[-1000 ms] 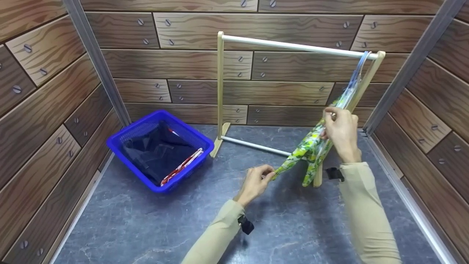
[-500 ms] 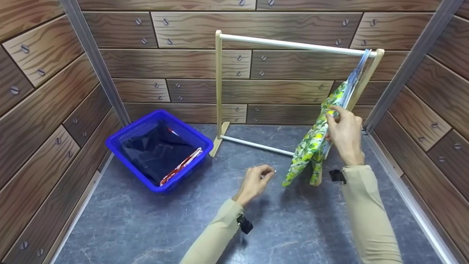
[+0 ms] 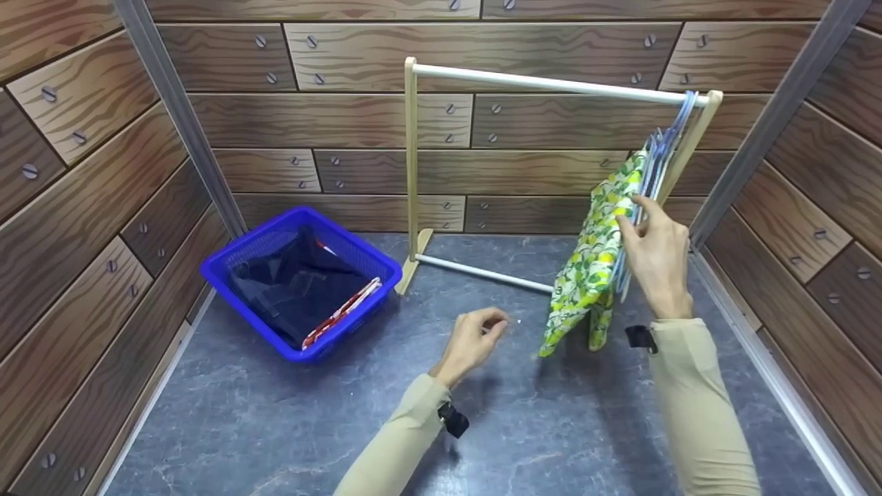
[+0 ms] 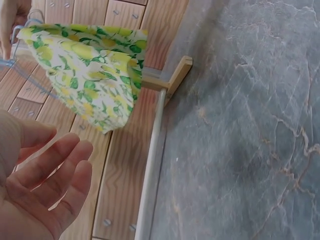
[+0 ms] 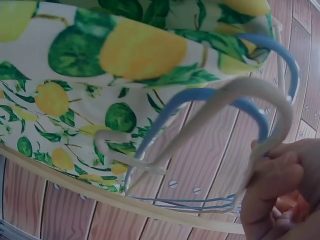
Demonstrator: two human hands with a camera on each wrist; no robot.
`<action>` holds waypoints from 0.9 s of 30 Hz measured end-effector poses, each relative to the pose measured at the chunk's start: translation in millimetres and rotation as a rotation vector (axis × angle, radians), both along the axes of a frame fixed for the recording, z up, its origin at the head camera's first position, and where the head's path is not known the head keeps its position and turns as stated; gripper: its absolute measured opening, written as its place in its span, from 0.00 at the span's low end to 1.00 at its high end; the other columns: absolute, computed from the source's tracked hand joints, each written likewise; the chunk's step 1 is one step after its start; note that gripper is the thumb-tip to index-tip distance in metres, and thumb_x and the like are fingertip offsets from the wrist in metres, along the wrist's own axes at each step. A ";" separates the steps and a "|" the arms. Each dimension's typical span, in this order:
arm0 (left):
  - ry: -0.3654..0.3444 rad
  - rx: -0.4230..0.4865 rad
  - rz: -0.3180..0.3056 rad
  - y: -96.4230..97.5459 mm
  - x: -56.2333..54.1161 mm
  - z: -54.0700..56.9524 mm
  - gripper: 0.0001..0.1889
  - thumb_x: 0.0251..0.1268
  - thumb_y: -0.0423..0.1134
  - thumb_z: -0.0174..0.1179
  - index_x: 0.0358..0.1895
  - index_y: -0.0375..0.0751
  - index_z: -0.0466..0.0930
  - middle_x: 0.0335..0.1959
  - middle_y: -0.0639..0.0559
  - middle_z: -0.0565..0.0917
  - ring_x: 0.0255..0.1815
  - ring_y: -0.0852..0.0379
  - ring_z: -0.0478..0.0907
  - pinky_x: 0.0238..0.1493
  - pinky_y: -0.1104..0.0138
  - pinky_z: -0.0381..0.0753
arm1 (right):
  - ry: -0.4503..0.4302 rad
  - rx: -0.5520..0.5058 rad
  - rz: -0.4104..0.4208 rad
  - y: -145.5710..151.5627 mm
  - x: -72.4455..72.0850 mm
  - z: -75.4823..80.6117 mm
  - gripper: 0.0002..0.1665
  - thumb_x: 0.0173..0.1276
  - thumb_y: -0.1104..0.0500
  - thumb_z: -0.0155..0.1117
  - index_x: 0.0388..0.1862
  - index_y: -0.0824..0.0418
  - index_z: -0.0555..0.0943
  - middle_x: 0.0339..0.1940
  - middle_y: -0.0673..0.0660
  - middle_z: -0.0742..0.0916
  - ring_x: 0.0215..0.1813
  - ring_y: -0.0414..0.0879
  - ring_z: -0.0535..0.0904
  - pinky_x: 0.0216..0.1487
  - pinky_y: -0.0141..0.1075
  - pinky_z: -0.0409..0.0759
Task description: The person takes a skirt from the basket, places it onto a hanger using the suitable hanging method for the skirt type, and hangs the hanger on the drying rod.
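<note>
A lemon-print garment (image 3: pixel 594 255), white with yellow lemons and green leaves, hangs from the right end of a small rack. In the left wrist view the garment (image 4: pixel 92 75) spreads out, its lower edge loose. Blue and white hangers (image 3: pixel 665 158) hang close together beside it. My right hand (image 3: pixel 658 255) is curled at the hangers, thumb and index finger over the garment's edge. The right wrist view has its bent fingers right at a white hanger (image 5: pixel 270 95). My left hand (image 3: pixel 472 341) holds nothing, fingers loosely bent, left of the cloth and apart from it.
The rack has wooden uprights (image 3: pixel 412 158), a white top rail (image 3: pixel 551 84) and a low white bar (image 3: pixel 482 273). At the left stands a blue basket (image 3: pixel 238 293) holding dark folded cloth (image 3: pixel 296 275) and red-and-white hangers (image 3: pixel 341 313). Wood-patterned walls (image 3: pixel 524 172) surround the grey floor.
My left hand has let go of the garment's lower corner and drawn slightly back. The garment has swung toward the rack and turned its printed side outward. My right hand has shifted slightly right and down.
</note>
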State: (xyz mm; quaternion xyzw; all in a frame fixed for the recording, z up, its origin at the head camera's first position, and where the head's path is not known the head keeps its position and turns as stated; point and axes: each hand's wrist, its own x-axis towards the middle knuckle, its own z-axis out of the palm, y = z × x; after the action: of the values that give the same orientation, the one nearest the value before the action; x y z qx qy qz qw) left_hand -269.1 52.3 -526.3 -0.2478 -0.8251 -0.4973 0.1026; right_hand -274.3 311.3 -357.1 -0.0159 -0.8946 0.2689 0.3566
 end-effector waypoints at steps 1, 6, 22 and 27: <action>-0.004 0.007 0.000 -1.2 -0.3 0.5 0.07 0.69 0.35 0.60 0.40 0.44 0.87 0.35 0.51 0.89 0.35 0.65 0.83 0.40 0.75 0.82 | 0.006 -0.001 -0.004 0.5 0.2 -0.6 0.22 0.72 0.54 0.61 0.62 0.61 0.78 0.16 0.57 0.81 0.09 0.38 0.63 0.13 0.30 0.57; 0.003 0.019 0.019 -11.5 -1.5 4.5 0.06 0.69 0.36 0.60 0.40 0.44 0.87 0.35 0.52 0.89 0.34 0.65 0.83 0.38 0.76 0.81 | 0.054 -0.047 -0.012 3.1 0.9 -6.4 0.23 0.71 0.52 0.61 0.62 0.56 0.79 0.14 0.53 0.77 0.10 0.34 0.59 0.16 0.30 0.56; 0.054 0.072 0.092 -69.9 -8.9 14.9 0.06 0.67 0.35 0.61 0.37 0.38 0.86 0.31 0.50 0.88 0.32 0.60 0.84 0.37 0.71 0.83 | 0.106 -0.193 -0.039 18.3 1.9 -26.3 0.23 0.79 0.51 0.46 0.66 0.57 0.74 0.10 0.47 0.69 0.07 0.31 0.52 0.11 0.29 0.49; 0.075 0.071 0.131 -86.9 -10.8 16.7 0.05 0.66 0.34 0.61 0.37 0.39 0.86 0.30 0.51 0.88 0.31 0.61 0.84 0.35 0.71 0.83 | 0.037 -0.185 -0.070 27.3 -1.5 -38.8 0.22 0.79 0.52 0.45 0.63 0.60 0.75 0.12 0.49 0.71 0.10 0.36 0.56 0.16 0.31 0.54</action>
State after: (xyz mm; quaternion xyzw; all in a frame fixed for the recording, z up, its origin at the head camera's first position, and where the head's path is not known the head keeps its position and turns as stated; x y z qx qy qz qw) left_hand -279.9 -34.6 -509.6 -0.2080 -0.8169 -0.5090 0.1743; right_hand -275.8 338.6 -395.9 -0.0753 -0.8581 0.3379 0.3791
